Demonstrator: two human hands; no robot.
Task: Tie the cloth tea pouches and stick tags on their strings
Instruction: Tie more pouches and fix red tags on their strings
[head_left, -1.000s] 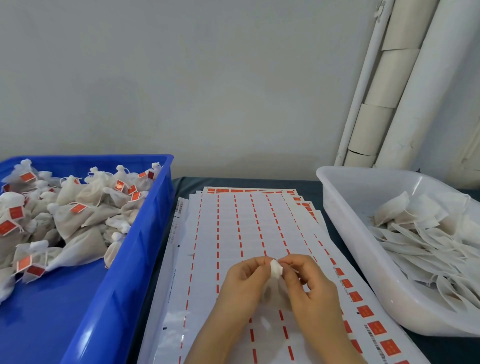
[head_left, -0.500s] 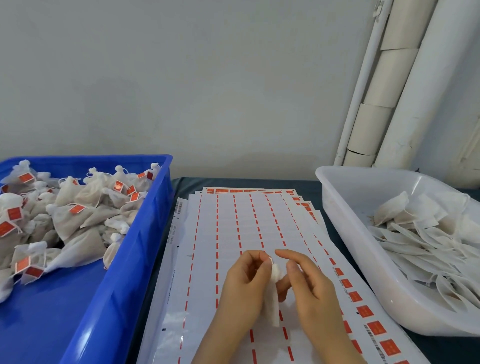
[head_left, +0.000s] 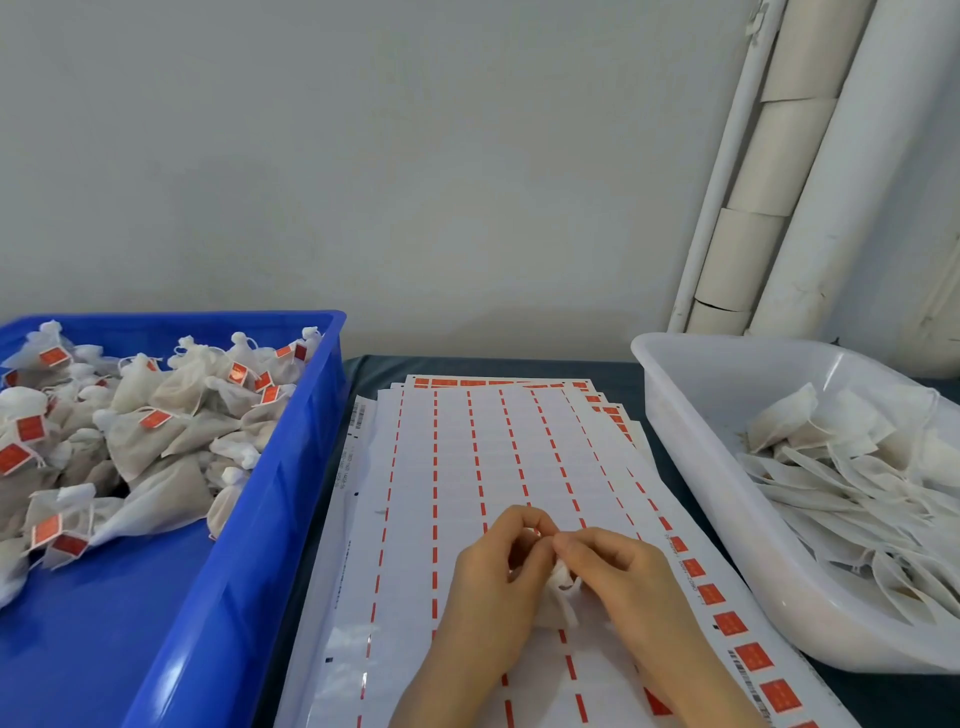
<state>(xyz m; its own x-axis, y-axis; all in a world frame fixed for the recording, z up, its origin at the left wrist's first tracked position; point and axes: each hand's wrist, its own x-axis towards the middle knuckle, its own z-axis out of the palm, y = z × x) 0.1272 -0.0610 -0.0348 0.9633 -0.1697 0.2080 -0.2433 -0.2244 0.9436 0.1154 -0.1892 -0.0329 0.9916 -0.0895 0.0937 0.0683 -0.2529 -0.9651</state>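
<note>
Compared with half a second ago, both hands sit closer: I see the left hand (head_left: 488, 582) and right hand (head_left: 628, 577), fingers curled, pinch the pouch (head_left: 563, 603) top over the sticker sheets (head_left: 467, 457), with free room toward the blue crate (head_left: 311, 441) and white tub (head_left: 701, 493).

Pouch (head_left: 563, 597): mostly hidden between left hand (head_left: 493, 577) and right hand (head_left: 623, 577).
Bin (head_left: 291, 493): cut by left edge.
Tub (head_left: 727, 545): cut by right edge.
</note>
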